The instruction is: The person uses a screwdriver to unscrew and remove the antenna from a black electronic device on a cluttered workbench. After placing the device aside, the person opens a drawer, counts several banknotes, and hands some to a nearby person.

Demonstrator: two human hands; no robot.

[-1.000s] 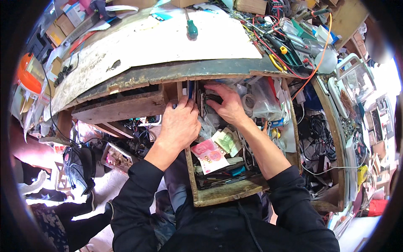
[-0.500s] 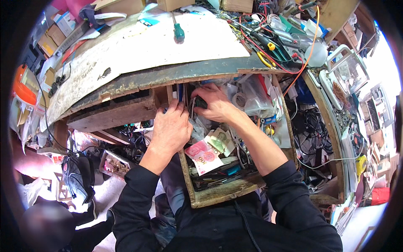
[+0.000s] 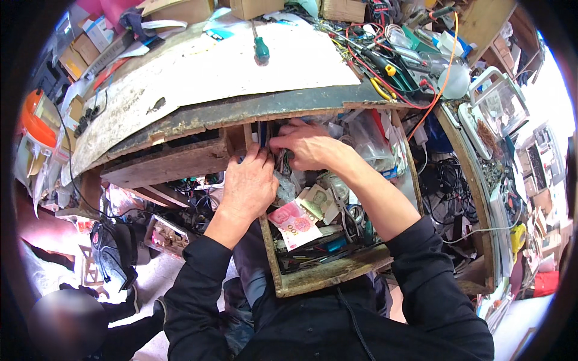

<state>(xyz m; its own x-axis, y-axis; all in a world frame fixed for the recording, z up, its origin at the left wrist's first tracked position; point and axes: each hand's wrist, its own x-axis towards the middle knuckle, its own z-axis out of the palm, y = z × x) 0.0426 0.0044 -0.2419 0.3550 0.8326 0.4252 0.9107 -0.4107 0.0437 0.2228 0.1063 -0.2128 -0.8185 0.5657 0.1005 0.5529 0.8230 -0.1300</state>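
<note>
A wooden drawer [image 3: 334, 272], pulled out in front of me, is crammed with small parts, plastic bags and cables. My left hand [image 3: 250, 183] lies over its left wall, fingers bent around the upper edge. Deeper in, near the back left corner, my right hand [image 3: 304, 146] reaches among the clutter with curled fingers; what they pinch is hidden. Just below the hands lie a red banknote [image 3: 295, 224] and a green banknote [image 3: 321, 203], overlapping. A crumpled clear plastic bag [image 3: 285, 186] rests beside my left hand, and another bag [image 3: 373, 144] is at the right.
Above the drawer is a worn workbench [image 3: 205, 114] bearing a green-handled screwdriver [image 3: 261, 53]. Test leads and pliers [image 3: 381, 90] crowd its right part. Tangled black cables [image 3: 448, 186] fill a compartment at right. Another person [image 3: 69, 322] is at the lower left.
My right hand has shifted slightly left inside the drawer, its fingers drawn in closer to the left wall. The left hand stays on the drawer's wall. The view has shifted a little.
</note>
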